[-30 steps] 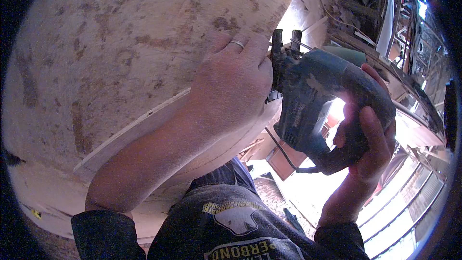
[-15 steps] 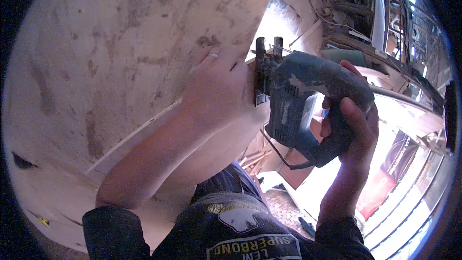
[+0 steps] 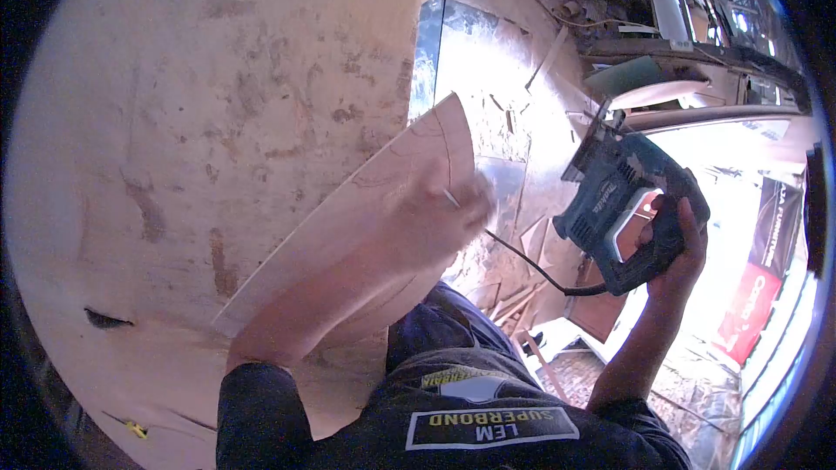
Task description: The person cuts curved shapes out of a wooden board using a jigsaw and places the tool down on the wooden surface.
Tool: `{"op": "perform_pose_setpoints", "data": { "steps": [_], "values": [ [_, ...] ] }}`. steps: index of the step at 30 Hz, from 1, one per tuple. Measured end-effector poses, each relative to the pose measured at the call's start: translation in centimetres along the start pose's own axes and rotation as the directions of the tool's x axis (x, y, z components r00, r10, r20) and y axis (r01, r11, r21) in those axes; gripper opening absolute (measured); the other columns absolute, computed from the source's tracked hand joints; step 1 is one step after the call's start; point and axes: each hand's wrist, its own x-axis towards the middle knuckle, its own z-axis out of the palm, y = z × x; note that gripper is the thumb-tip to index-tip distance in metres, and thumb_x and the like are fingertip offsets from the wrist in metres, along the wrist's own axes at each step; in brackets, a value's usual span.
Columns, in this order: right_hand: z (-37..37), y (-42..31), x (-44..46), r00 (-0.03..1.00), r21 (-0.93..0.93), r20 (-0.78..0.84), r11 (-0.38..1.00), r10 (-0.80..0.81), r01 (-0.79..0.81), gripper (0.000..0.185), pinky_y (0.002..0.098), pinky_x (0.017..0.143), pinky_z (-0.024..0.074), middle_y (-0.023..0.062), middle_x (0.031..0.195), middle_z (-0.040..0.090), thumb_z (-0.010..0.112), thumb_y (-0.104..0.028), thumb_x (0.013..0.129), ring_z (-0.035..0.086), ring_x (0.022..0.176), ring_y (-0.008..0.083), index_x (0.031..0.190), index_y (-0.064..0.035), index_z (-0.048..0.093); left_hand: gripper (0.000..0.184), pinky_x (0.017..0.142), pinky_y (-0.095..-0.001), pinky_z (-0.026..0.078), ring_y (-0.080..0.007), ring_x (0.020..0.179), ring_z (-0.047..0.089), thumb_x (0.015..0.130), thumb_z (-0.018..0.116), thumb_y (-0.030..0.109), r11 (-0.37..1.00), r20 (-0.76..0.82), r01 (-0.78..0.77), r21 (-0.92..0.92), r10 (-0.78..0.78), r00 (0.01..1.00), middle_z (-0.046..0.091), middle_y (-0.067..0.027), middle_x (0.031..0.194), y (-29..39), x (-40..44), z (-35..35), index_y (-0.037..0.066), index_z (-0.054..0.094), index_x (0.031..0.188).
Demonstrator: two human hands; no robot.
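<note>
My right hand (image 3: 686,248) is wrapped round the handle of a dark teal Makita jigsaw (image 3: 601,196). The saw is held up off the wood at the right, tilted, its metal base plate facing up and left. My left hand (image 3: 448,209), smeared by motion and wearing a ring, curls at the right edge of a pale, pointed plywood piece (image 3: 440,135) with a curved side and pencil-like lines. That piece lies over the large stained plywood sheet (image 3: 261,61). Its lower part is hidden under my forearm.
The saw's power cord (image 3: 540,270) loops toward my lap. Wood scraps (image 3: 514,296) lie on the floor beyond the sheet. A green curved piece (image 3: 623,78) and stacked timber stand at the upper right. A red and black banner (image 3: 751,313) hangs at the right.
The jigsaw has come away from the wood edge, to the right, and tilted. My left hand and the pointed plywood piece have shifted relative to the sheet. The view has also shifted.
</note>
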Motion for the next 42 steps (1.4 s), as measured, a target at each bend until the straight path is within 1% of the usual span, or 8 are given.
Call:
{"op": "perform_pose_setpoints", "data": {
  "steps": [2, 6, 12, 17, 19, 26, 31, 42],
  "values": [
    [-3.5, 3.3, -0.5, 0.99, -0.004, -0.13, 0.999, 0.052, -0.052, 0.042, 0.0281, 0.046, 0.0554, 0.0143, 0.095, 0.071, 0.063, -0.024, 0.105, 0.066, 0.056, 0.0166, 0.135, 0.0041, 0.057, 0.041, 0.123, -0.0757, 0.016, -0.0336, 0.147, 0.046, 0.085, 0.073, 0.035, 0.807, 0.286, -0.407, 0.428, 0.307, 0.908, 0.052, -0.0134, 0.153, 0.1, -1.3, 3.0, 0.011, 0.077, 0.119],
    [-6.6, 5.4, -2.1, 0.95, -0.007, -0.285, 0.991, 0.127, -0.134, 0.041, 0.0277, 0.046, 0.0551, 0.0128, 0.093, 0.071, 0.063, -0.024, 0.104, 0.066, 0.055, 0.0152, 0.134, 0.0035, 0.057, 0.027, 0.125, -0.0763, 0.003, -0.0323, 0.151, 0.041, 0.081, 0.075, 0.037, 0.856, 0.528, -0.384, 0.346, 0.161, 0.834, 0.061, -0.0129, 0.146, 1.8, -1.7, 3.2, 0.014, 0.084, 0.092],
    [-6.5, 4.5, -3.2, 0.96, -0.034, -0.248, 0.99, 0.127, -0.14, 0.04, 0.0259, 0.046, 0.0533, 0.0113, 0.092, 0.071, 0.064, -0.026, 0.104, 0.064, 0.054, 0.0143, 0.135, -0.001, 0.057, 0.028, 0.122, -0.0798, 0.008, -0.0314, 0.155, 0.035, 0.077, 0.076, 0.038, 0.802, 0.528, -0.295, 0.519, -0.03, 0.848, 0.064, -0.0119, 0.143, 1.4, -1.4, 2.7, 0.011, 0.083, 0.083],
    [-6.9, 5.9, -1.7, 0.974, 0.015, -0.203, 0.995, 0.095, -0.094, 0.041, 0.0253, 0.046, 0.0524, 0.0104, 0.093, 0.071, 0.066, -0.026, 0.103, 0.064, 0.055, 0.0137, 0.136, -0.0045, 0.057, 0.027, 0.123, -0.0788, 0.012, -0.0295, 0.154, 0.037, 0.079, 0.075, 0.034, 0.851, 0.39, -0.248, 0.464, 0.056, 0.919, 0.062, -0.0118, 0.146, 1.2, -4.0, 0.6, 0.008, 0.082, 0.08],
    [-5.6, 3.8, -1.4, 0.974, 0.245, -0.078, 0.951, 0.212, -0.187, 0.039, 0.025, 0.046, 0.0523, 0.01, 0.093, 0.071, 0.068, -0.027, 0.102, 0.065, 0.057, 0.013, 0.134, -0.0053, 0.058, 0.028, 0.123, -0.078, 0.013, -0.0279, 0.156, 0.034, 0.08, 0.075, 0.032, 0.833, 0.438, -0.248, 0.495, 0.007, 0.899, 0.056, -0.009, 0.154, 2.0, -4.9, -1.0, 0.009, 0.081, 0.094],
    [-7.4, 7.8, 3.1, 0.989, -0.043, -0.117, 0.994, 0.091, -0.096, 0.029, 0.0239, 0.052, 0.0534, 0.0067, 0.094, 0.071, 0.068, -0.027, 0.102, 0.064, 0.058, 0.0119, 0.122, -0.0054, 0.068, 0.068, 0.126, -0.07, 0.015, -0.0217, 0.162, 0.023, 0.091, 0.069, 0.031, 0.82, 0.435, -0.221, 0.528, -0.037, 0.9, 0.035, -0.0007, 0.172, 0.5, -12.8, -3.5, 0.021, 0.051, 0.156],
    [-3.9, 5.2, 6.1, 0.938, 0.08, -0.152, 0.95, 0.311, -0.301, 0.052, 0.0263, 0.049, 0.052, 0.0086, 0.098, 0.068, 0.073, -0.036, 0.098, 0.062, 0.057, 0.0129, 0.139, -0.0065, 0.062, 0.067, 0.131, -0.056, 0.013, -0.0212, 0.162, 0.023, 0.095, 0.065, 0.029, 0.803, 0.326, -0.044, 0.595, -0.19, 0.926, 0.031, -0.0003, 0.174, 1.3, -17.9, -6.6, 0.024, 0.049, 0.16],
    [-1.9, -2.0, 11.5, 0.979, 0.004, 0.189, 0.997, -0.073, 0.074, 0.065, 0.0254, 0.055, 0.052, 0.0077, 0.099, 0.069, 0.073, -0.021, 0.094, 0.062, 0.064, 0.0124, 0.153, -0.0046, 0.052, 0.071, 0.13, -0.0541, 0.019, -0.0268, 0.162, 0.023, 0.095, 0.064, 0.033, 0.838, 0.102, 0.077, 0.54, -0.156, 0.982, 0.029, -0.0101, 0.174, 1.8, -19.2, -8.8, 0.013, 0.045, 0.161]
  ]
}}
